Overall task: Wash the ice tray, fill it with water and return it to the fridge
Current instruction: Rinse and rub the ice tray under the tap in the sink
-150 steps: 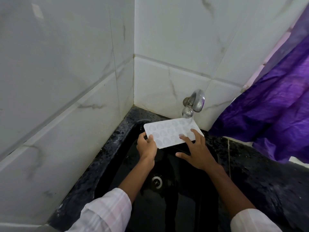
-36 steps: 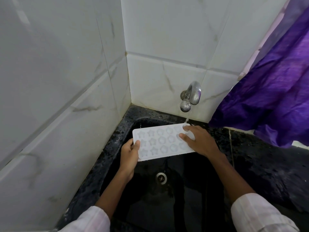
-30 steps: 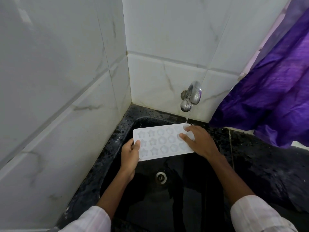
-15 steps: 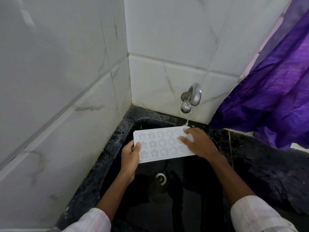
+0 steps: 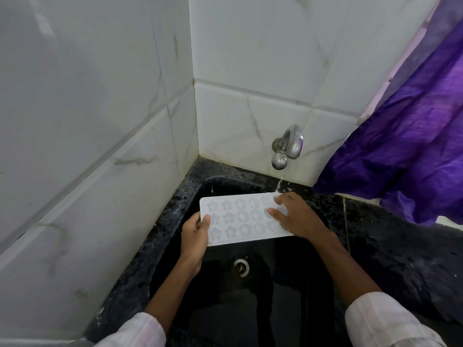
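Head view: white rectangular moulded ice tray (image 5: 240, 219), star and round cavities facing up, held roughly level over the black speckled stone sink (image 5: 175, 209), toward the basin's back edge and above the steel drain (image 5: 241, 266). Left hand (image 5: 195, 234) pinches the tray's left short edge, thumb on top, fingers underneath. Right hand (image 5: 295, 216) lies on the tray's right end with fingers spread and flat, pressing on the cavities, not gripping. Chrome wall tap (image 5: 288, 146) is running; a thin water stream (image 5: 279, 184) lands at the tray's back right corner, right by the fingertips. Can't tell whether the cavities hold water. Purple cloth (image 5: 400, 146) hangs over the back right of the black tabletop (image 5: 388, 246); white marble-look tiles (image 5: 100, 96) behind and to the left. Status, my read: in the wash/rinse step, cavities being rubbed under the flow. No soap or sponge visible. Left to do: finish rinsing, fill all cavities evenly, carry level to the fridge. Fridge not in view.
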